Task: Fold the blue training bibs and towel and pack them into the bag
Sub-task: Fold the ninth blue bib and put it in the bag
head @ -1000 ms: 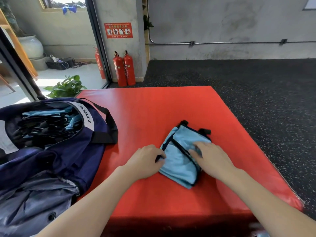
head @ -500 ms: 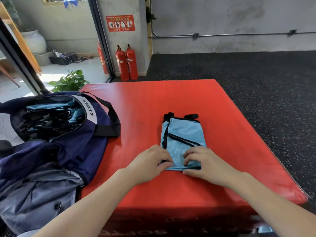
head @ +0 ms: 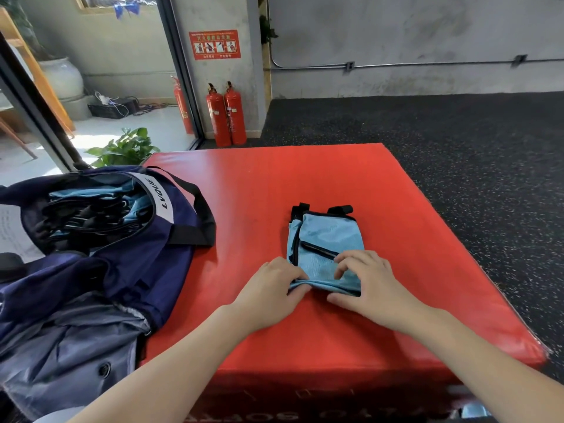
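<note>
light: bright daylight from left doorway (head: pixel 91 87) (floor there overexposed) | focus: sharp | edges: wide-angle bending

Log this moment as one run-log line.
stage: folding | left hand: pinches folded bib near edge | right hand: grips same edge | bag: open, bibs inside

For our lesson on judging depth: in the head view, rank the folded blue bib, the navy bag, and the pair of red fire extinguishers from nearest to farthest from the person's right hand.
1. Folded blue bib: under the right hand, on the red mat.
2. Navy bag: to the left.
3. Red fire extinguishers: far back, by the wall.
</note>
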The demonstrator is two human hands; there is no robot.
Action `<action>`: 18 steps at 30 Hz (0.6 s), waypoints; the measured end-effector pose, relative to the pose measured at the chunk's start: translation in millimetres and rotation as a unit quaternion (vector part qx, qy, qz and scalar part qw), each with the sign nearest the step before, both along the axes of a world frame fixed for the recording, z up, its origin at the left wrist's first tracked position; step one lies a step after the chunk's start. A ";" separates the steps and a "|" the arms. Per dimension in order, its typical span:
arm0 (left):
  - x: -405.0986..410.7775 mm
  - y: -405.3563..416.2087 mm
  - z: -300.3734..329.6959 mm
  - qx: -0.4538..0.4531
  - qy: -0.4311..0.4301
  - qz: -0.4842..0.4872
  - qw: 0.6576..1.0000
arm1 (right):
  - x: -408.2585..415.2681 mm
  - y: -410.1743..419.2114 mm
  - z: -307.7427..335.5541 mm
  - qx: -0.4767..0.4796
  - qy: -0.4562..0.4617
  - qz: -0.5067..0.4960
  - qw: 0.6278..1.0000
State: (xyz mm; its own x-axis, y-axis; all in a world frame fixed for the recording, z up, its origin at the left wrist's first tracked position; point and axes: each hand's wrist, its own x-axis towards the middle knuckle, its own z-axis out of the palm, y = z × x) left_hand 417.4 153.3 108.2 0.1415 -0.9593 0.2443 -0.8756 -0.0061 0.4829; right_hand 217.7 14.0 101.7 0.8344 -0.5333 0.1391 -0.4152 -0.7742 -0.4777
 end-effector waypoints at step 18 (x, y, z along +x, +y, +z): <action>-16.4 -3.7 16.4 -0.062 0.255 0.069 0.963 | -26.7 -27.0 36.7 0.218 -0.074 -0.035 0.973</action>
